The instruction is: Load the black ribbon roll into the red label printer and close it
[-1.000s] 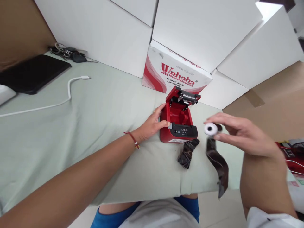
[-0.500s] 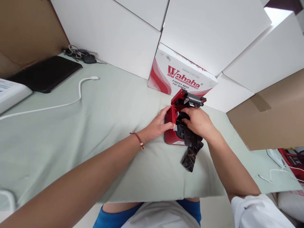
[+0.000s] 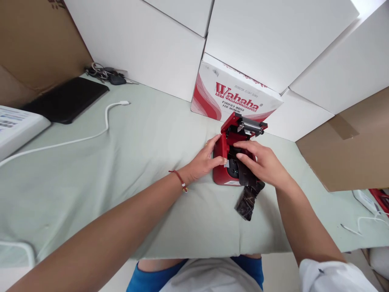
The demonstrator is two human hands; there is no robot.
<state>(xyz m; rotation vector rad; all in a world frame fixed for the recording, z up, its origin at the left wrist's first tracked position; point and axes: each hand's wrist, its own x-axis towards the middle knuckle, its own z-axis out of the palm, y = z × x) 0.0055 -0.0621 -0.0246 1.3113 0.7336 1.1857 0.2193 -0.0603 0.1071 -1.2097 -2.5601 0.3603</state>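
Note:
A red label printer stands on the cloth with its lid raised. My left hand grips the printer's left side, thumb at the front edge near a small grey tab and fingers on the outer wall. My right hand reaches over the compartment from the right. Its thumb and forefinger are apart, above a dark roll that sits partly hidden inside. A creased black strip comes out over the front and hangs down onto the cloth.
Behind the printer stands a white and red Wahaha carton against white boxes. A black tablet-like slab, keys and a white cable lie at the left. A brown cardboard panel rises at the right.
My right hand has loosened from the dark roll and drawn slightly up and right, its fingers parting. The roll now sits lower in the compartment. My left hand keeps its grip.

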